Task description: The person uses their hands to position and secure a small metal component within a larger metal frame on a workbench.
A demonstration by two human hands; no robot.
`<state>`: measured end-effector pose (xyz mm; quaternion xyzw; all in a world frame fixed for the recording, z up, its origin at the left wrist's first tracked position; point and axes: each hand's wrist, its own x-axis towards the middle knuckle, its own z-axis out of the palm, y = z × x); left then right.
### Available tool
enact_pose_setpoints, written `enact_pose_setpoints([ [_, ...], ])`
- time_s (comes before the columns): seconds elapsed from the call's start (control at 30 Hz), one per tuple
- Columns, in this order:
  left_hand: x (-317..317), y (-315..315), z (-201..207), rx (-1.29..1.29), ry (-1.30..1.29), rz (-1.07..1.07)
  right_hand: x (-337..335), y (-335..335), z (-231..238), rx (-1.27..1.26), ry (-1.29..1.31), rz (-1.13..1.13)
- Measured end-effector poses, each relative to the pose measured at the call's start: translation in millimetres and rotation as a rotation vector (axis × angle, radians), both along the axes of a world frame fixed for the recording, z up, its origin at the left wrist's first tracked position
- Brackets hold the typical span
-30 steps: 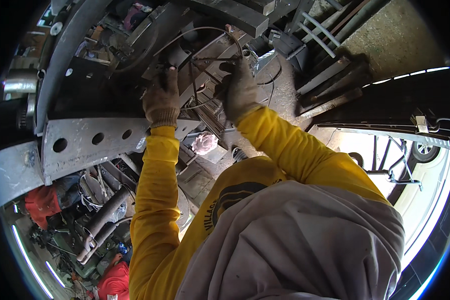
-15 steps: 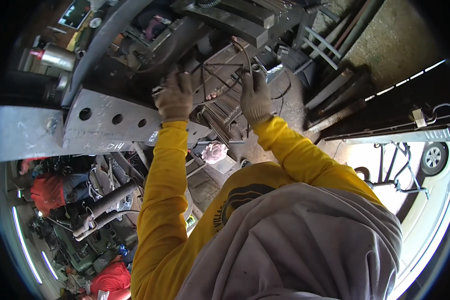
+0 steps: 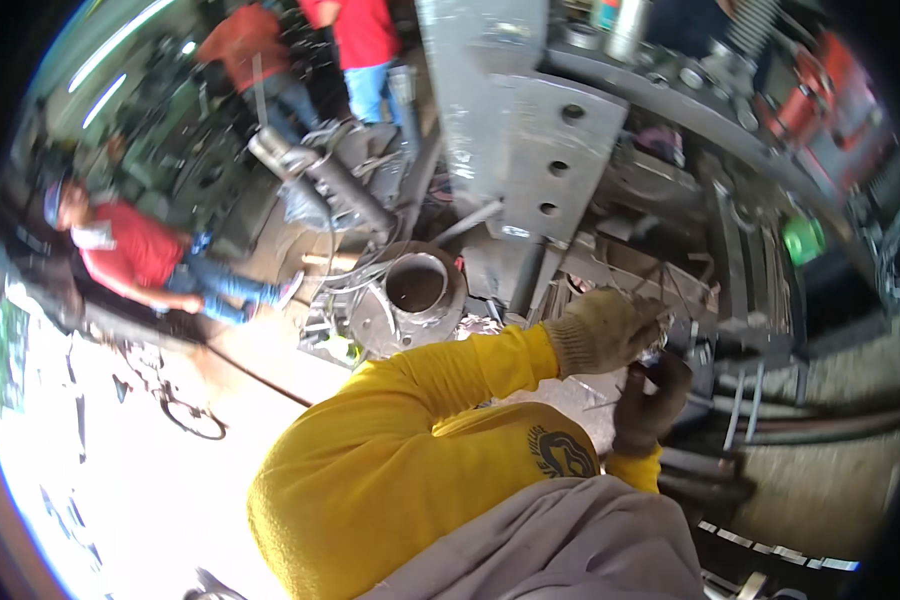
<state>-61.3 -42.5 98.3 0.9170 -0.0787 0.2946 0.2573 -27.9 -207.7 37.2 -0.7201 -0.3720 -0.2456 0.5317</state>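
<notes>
My two gloved hands are close together over the workbench, right of the middle. My left hand (image 3: 605, 328) has its fingers curled, with a small shiny metal piece (image 3: 653, 354) at their tips. My right hand (image 3: 652, 402), in a darker-looking glove, is bent up to the same piece from below. The fingers hide most of it, and its kind is unclear. Just beyond my left hand stand thin bent metal rods (image 3: 662, 285); whether either hand touches them is hard to tell.
A steel plate with round holes (image 3: 530, 165) lies ahead. Left of my hands is a round flange with a pipe opening (image 3: 448, 312). A person in a red shirt (image 3: 142, 248) is at the left; two others are farther back. Metal bars (image 3: 770, 378) lie at the right.
The view has swung left, bringing the doorway side and a person in red in. My hands, apart at the bent rods before, have come together around the shiny piece.
</notes>
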Motion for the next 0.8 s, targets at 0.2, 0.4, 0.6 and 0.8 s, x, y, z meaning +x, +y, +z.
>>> enact_pose_setpoints([
  [0.2,-31.8,11.4,43.1,0.546,0.242,-0.095,24.1,-20.9,66.6,-0.459,-0.325,0.005],
  [0.4,-10.7,-15.0,49.6,0.568,0.048,-0.110,13.3,-49.6,47.0,-0.600,-0.292,-0.139],
  [0.6,-26.4,-32.3,109.2,0.747,-0.210,-0.123,0.0,-74.3,88.4,-0.489,-0.187,-0.157],
  [0.8,-0.5,-56.7,61.4,0.277,-0.722,-0.159,0.7,-66.6,70.4,-0.026,0.269,0.003],
])
